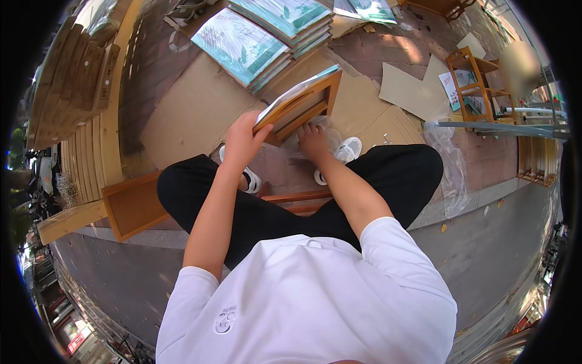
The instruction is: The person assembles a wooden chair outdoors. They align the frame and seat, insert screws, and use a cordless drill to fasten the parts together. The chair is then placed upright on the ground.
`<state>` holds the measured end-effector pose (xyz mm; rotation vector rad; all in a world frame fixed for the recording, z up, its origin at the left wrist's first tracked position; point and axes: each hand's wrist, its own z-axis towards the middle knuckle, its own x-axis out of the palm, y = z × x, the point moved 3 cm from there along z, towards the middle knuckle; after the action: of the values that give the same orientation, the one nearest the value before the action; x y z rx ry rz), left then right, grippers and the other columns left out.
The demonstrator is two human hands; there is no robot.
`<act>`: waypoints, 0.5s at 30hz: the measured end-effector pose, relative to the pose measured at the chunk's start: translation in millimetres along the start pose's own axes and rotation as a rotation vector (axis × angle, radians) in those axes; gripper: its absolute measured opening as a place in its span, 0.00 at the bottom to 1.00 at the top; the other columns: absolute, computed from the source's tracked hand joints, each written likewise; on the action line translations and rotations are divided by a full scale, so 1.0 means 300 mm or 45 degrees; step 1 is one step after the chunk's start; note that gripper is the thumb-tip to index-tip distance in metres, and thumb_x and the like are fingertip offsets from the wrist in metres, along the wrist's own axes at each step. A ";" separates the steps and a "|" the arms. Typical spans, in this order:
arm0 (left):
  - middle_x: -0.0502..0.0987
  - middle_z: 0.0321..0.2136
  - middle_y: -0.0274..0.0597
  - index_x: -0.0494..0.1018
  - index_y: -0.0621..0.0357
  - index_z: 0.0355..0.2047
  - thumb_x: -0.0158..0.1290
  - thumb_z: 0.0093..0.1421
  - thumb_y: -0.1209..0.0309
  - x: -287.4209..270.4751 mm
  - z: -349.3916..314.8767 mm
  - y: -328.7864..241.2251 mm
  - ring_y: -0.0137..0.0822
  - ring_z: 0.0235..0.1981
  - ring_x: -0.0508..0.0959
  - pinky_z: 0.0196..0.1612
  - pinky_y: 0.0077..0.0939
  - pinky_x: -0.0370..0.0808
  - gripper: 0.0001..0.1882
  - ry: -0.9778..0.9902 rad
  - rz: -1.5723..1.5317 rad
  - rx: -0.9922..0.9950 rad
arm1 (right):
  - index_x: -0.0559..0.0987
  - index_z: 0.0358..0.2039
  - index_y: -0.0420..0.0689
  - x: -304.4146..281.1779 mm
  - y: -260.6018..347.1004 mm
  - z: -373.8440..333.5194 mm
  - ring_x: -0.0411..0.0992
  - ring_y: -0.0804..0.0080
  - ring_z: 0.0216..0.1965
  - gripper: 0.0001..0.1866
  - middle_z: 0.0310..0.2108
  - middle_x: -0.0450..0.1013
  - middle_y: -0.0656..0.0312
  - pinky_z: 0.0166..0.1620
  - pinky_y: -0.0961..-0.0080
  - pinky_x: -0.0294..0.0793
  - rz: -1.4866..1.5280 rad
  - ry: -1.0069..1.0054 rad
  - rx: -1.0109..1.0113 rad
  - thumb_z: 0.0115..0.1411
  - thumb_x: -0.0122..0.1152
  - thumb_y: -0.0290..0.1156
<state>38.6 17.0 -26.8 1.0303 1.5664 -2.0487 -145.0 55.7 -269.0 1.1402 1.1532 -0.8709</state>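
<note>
A brown wooden frame (309, 103) stands tilted between my knees, with a white and green printed sheet along its far upper edge. My left hand (242, 136) is closed round its near left corner, thumb on the wooden rim. Low down by the frame's bottom edge is my right hand (313, 142), its fingers bent against crumpled clear plastic film (330, 130). What those fingers hold, if anything, is hard to make out. Flattened cardboard (188, 115) lies on the brick paving under and around the frame.
Stacks of plastic-wrapped white and green packages (242, 45) stand ahead. Cartons (73, 85) and timber boards (91, 155) line the left, near another wooden frame (134, 206). To the right are a small wooden shelf (479, 85), metal bars (503, 126) and loose plastic film (447, 176).
</note>
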 end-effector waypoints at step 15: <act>0.78 0.36 0.52 0.76 0.61 0.46 0.63 0.59 0.68 0.032 0.007 -0.041 0.53 0.38 0.78 0.41 0.37 0.75 0.16 0.054 0.113 -0.049 | 0.80 0.48 0.44 0.363 -0.180 0.070 0.78 0.53 0.43 0.18 0.49 0.77 0.51 0.46 0.58 0.79 1.219 0.673 0.629 0.59 0.64 0.38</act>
<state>23.2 20.3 -25.3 1.1153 1.5465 -1.9424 -167.5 26.8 -386.6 2.1594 0.6299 -0.0783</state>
